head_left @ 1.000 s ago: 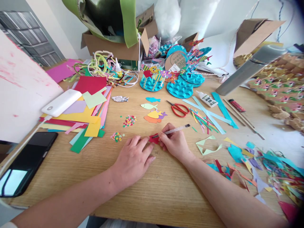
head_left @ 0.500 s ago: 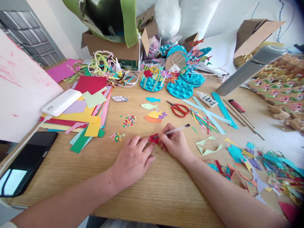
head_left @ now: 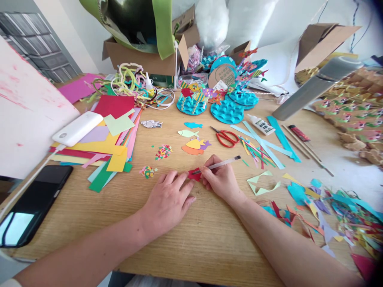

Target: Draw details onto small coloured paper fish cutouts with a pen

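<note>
My right hand point(head_left: 220, 180) grips a clear pen point(head_left: 221, 164) with its tip down on a small red paper cut-out point(head_left: 194, 174). My left hand point(head_left: 167, 201) lies flat on the wooden table point(head_left: 191, 239), fingertips pressing the left edge of that red piece. Just beyond lie paper fish: an orange-yellow-purple one point(head_left: 195, 146), a pale green one point(head_left: 187, 133) and a blue one point(head_left: 192, 125). Two small heaps of confetti point(head_left: 163, 151) sit to the left.
Red scissors point(head_left: 226, 137), a glue bottle point(head_left: 261, 124) and blue paper strips point(head_left: 266, 141) lie to the right. Stacked coloured paper point(head_left: 110, 147) with a white power bank point(head_left: 77, 128) and a black phone point(head_left: 32, 205) are left. Paper scraps point(head_left: 329, 207) cover the right edge. Cardboard boxes stand behind.
</note>
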Demonstrator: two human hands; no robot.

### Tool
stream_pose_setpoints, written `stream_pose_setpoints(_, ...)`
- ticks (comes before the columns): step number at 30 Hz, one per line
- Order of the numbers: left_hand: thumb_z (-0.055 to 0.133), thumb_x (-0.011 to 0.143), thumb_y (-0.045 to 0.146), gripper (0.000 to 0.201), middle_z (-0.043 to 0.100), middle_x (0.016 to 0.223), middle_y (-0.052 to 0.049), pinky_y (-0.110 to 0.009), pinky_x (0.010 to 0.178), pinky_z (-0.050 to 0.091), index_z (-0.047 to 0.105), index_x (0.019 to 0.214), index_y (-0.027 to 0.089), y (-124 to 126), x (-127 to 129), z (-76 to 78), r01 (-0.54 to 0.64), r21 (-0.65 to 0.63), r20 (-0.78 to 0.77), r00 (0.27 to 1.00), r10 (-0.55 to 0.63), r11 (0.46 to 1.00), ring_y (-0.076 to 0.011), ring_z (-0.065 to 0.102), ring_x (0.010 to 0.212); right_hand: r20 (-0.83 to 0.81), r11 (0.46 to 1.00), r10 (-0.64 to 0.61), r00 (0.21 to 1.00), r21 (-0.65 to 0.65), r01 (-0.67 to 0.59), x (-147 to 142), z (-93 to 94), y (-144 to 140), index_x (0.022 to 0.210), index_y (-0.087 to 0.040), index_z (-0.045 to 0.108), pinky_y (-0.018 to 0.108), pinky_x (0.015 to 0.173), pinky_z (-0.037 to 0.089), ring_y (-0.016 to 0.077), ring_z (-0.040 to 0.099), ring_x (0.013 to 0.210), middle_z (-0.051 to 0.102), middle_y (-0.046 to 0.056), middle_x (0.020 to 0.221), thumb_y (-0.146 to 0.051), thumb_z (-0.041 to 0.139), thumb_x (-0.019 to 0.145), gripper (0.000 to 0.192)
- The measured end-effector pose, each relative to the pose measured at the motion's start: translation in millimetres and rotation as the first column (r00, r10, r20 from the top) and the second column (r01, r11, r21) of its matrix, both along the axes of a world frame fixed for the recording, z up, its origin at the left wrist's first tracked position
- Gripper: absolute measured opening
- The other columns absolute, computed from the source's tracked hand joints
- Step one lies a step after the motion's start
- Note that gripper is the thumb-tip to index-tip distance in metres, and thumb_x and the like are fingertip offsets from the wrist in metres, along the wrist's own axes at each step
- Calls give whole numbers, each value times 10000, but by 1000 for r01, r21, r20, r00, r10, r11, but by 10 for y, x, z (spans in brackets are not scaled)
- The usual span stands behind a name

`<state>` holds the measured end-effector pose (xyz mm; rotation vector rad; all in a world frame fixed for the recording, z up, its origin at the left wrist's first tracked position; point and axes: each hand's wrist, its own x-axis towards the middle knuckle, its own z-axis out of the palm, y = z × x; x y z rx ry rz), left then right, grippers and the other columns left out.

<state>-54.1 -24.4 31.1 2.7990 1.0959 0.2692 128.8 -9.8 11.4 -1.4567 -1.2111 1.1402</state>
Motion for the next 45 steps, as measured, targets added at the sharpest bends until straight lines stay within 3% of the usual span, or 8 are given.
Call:
stream_pose_setpoints(33,480,936,359,344,551,1279,-53,-443,888,400,557,1238,214,-1,5,5,-4,-7,-8,1000,4,1000,-274,445,1095,-6,999,-17,1000,45,17,1,14,-22,704,-227,446,187,318,318,92,433,319,520,-74,431,-232,584,760,149)
stream_pose_setpoints(37,479,936,355,349,550,1279,-64,-440,896,399,556,1244,210,-2,2,-2,-1,5,0,1000,1,1000,-273,446,1094,49,996,-33,998,87,29,8,7,-32,685,-225,454,194,335,311,88,421,327,514,-70,434,-215,583,752,146)
stream_pose_setpoints(45,482,933,355,340,550,1274,-65,-436,882,408,563,1232,213,-3,-1,-4,5,12,1,1000,-5,1000,-276,446,1096,80,999,-19,997,51,15,-1,3,-16,678,-229,443,197,332,297,90,411,322,507,-72,430,-223,571,760,152)
